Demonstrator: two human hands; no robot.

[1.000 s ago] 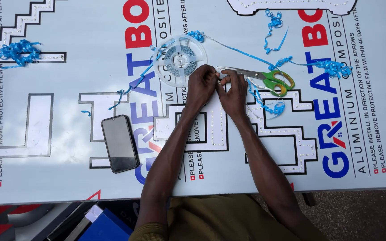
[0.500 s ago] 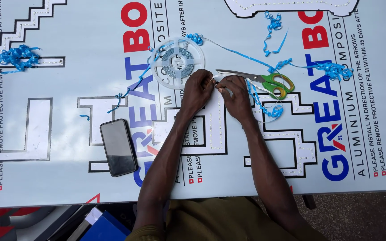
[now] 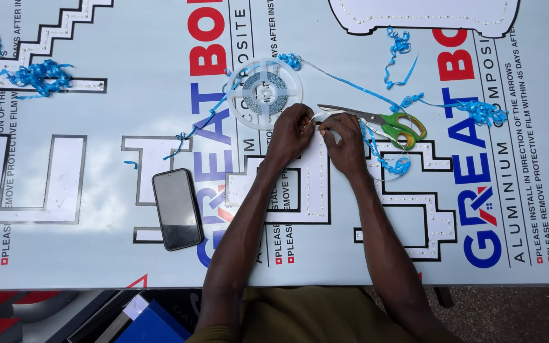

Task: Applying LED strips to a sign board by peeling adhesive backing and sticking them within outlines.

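My left hand (image 3: 289,132) and my right hand (image 3: 345,143) meet fingertip to fingertip over the white printed panel (image 3: 96,254). Both pinch a thin white strip (image 3: 318,123) that runs toward a clear plastic reel (image 3: 265,93) just above my left hand. The strip's end is hidden between my fingers. Scissors (image 3: 376,120) with green and orange handles lie flat to the right of my right hand, blades pointing at my fingers. Below my hands a white cut-out channel (image 3: 316,184) with rows of small dots lies in the panel.
A black phone (image 3: 177,208) lies face up to the left of my left forearm. Curly blue film shavings lie at the top left (image 3: 36,75) and around the scissors (image 3: 478,111). A blue box (image 3: 150,321) sits below the panel's front edge.
My hands stay together at the same spot by the reel, with only small finger movements on the strip. The scissors and the phone have not moved.
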